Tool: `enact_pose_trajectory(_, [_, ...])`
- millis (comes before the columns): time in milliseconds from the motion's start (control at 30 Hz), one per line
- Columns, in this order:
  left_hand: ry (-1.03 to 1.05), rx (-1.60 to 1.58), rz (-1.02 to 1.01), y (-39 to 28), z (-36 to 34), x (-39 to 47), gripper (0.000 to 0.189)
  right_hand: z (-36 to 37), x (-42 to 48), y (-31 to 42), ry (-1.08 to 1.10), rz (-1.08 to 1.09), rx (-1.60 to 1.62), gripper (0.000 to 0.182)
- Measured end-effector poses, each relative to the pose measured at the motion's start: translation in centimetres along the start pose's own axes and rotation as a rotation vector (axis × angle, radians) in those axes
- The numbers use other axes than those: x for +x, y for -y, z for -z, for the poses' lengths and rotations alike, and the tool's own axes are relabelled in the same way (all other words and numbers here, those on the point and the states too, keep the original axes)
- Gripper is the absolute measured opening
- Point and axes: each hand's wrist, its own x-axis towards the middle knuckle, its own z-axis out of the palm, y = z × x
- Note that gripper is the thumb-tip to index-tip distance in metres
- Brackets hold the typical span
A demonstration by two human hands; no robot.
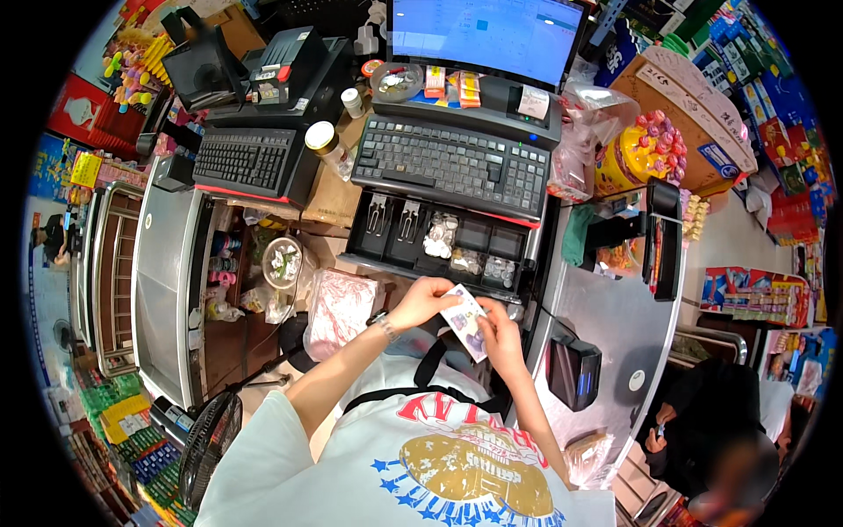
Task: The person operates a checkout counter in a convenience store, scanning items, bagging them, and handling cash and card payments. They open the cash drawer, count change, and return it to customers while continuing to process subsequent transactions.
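Observation:
My left hand [423, 302], with a metal-band watch [387, 327] on its wrist, pinches the upper end of a paper banknote [465, 324]. My right hand [502, 334] grips the same note along its right edge. The note is tilted and held over my lap, just in front of an open cash drawer [402, 252]. Coins [440, 235] fill one of the drawer's compartments, and smaller batches in clear plastic lie in two others. Two wire bill clips [377, 216] stand over the left slots.
Beyond the drawer are a keyboard [454, 166] and a lit monitor [487, 36]. A metal counter [619, 329] on the right bears a black scanner box [574, 373]. A person [708, 421] stands past it. A wrapped bundle [342, 309] sits left of my hands, a fan [212, 448] lower left.

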Motion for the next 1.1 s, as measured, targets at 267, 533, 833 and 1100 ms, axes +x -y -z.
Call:
enact_pose_trajectory(267, [-0.071, 0.052, 0.048, 3.5, -2.7, -3.4, 0.015, 0.5, -3.9, -4.2, 0.365, -0.110, 0.154, 0.029])
enact_pose_trajectory(533, [-0.266, 0.005, -0.288, -0.2, -4.1, 1.0, 0.018, 3.6, -4.5, -5.7, -0.018, -0.243, 0.431, 0.036])
enact_pose_trajectory(833, [-0.140, 0.593, -0.215, -3.5, -5.0, 12.0, 0.015, 4.9, -0.3, -7.6, -0.205, -0.169, 0.251, 0.035])
enact_pose_trajectory(1100, [0.173, -0.077, 0.054, -10.6, -0.7, 15.2, 0.029, 1.7, 12.8, -6.9, -0.334, 0.163, -0.960, 0.025])
